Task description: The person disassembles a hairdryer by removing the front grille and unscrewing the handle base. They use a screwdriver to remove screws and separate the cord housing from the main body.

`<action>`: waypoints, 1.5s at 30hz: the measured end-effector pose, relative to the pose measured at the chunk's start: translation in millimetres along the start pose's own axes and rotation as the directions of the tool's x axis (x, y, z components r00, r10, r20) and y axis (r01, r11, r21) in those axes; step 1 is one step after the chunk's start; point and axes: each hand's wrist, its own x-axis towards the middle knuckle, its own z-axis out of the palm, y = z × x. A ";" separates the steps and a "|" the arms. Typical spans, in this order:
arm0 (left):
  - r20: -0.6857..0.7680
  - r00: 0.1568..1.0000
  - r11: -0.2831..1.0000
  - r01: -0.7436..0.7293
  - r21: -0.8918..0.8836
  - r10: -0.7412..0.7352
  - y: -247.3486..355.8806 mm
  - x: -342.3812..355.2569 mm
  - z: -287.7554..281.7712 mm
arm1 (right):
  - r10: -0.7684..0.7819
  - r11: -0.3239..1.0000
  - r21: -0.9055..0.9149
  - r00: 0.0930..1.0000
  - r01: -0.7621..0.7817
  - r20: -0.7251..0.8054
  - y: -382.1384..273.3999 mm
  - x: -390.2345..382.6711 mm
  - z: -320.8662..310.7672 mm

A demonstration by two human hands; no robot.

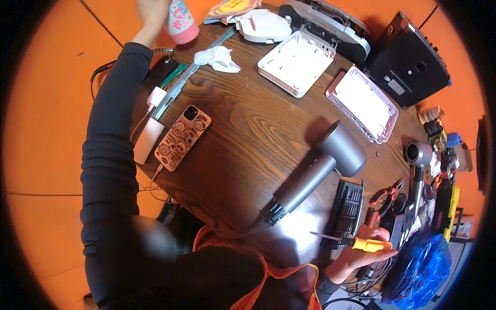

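Note:
My right hand [351,260] is closed around a screwdriver [368,244] with a yellow handle, its thin metal blade pointing left. Beside that blade lies a black case of screwdriver bits [348,206]. My left arm stretches far out to the upper left, where my left hand [152,13] is against a pink bottle [184,30] with cartoon figures on it. The picture's edge cuts off the fingers of that hand. On the table's middle right a grey hair dryer [325,163] lies on its side, with the bottom end of its handle exposed.
A charging phone [183,138] rests on the wooden table [237,139] at left, near a white box [149,140]. Two white open housings [297,63] and a black casing [408,62] stand at the far side. Pliers [385,195], a second dryer [418,154] and a blue bag [423,271] crowd the right.

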 end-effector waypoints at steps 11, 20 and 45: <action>0.166 0.986 0.852 -0.068 0.520 -0.023 -95.6 -0.1 2.7 | 0.064 0.983 0.164 0.994 -0.078 0.087 8.4 5.8 -0.7; 0.208 0.978 0.899 -0.089 0.430 -0.003 -87.4 -6.1 -1.0 | 0.004 0.981 0.194 1.000 -0.003 -0.005 8.5 3.2 -0.2; 0.986 -0.086 0.976 0.155 0.152 -0.140 226.6 -277.7 -61.0 | -0.272 0.944 0.238 0.946 0.227 0.178 -15.0 -22.1 -9.3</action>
